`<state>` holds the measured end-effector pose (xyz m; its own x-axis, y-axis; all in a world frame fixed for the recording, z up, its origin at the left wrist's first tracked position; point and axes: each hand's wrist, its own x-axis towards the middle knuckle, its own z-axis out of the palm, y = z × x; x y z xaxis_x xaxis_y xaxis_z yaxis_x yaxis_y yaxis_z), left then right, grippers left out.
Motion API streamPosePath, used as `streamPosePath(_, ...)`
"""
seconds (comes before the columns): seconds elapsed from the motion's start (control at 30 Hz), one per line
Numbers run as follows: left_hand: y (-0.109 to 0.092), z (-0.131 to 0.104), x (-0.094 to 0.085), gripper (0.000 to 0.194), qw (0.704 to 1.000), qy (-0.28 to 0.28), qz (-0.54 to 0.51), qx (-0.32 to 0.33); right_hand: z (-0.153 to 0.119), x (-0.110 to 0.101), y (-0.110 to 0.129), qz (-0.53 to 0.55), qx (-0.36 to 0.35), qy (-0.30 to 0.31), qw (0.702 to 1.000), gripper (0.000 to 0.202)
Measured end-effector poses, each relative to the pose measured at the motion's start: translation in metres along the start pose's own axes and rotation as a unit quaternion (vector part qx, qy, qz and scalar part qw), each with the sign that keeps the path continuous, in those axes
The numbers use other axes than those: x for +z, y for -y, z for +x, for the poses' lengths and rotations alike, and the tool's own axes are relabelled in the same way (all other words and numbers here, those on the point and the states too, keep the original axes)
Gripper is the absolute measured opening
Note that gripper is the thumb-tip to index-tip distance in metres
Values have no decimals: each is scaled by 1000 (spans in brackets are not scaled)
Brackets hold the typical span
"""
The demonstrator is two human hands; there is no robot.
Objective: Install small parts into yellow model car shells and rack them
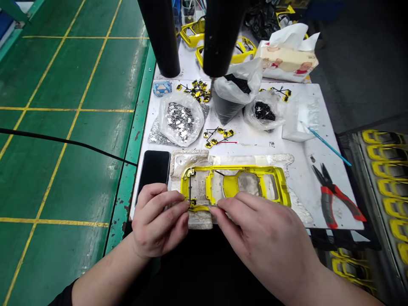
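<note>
A yellow toy car body (pixel 208 185) lies inside-up on a worn pale foam block (pixel 191 158), its left end toward my left hand (pixel 161 221). The curled fingertips of that hand grip the near left corner, beside a small black part (pixel 193 202). A thin black rod (pixel 190 187) runs across the same end. My right hand (pixel 264 229) is over the near side of the body, thumb and forefinger pinched on a thin silvery tool (pixel 204 205) that points left at the black part. The tool's kind is too small to tell.
A phone (pixel 154 172) lies left of the foam. Behind are a bag of silvery pieces (pixel 180 121), bags of black pieces (pixel 234 91), and small yellow-black parts (pixel 218 137). Red-handled pliers (pixel 334 195) lie right; black posts (pixel 223 38) hang in front; more yellow bodies (pixel 389 170) stand right.
</note>
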<state>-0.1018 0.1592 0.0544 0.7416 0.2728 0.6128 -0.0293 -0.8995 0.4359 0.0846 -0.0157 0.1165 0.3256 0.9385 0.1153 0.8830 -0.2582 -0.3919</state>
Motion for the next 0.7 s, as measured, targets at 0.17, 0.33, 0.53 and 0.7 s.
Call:
streamPosePath(0.17, 0, 1, -3, 23, 1000, 22, 12, 19, -8, -4, -15, 15, 21, -2, 1000, 27)
streamPosePath(0.33, -2, 9, -11, 21, 996, 59, 37, 47, -17, -8, -32, 24, 54, -4, 998, 25)
streamPosePath(0.53, -6, 38, -32, 19, 991, 130, 13, 12, -29, -13, -49, 24, 73, -33, 996, 26)
streamPosePath(0.7, 23, 83, -35, 9, 985, 127, 96, -60, -37, -13, -53, 32, 81, -55, 995, 24)
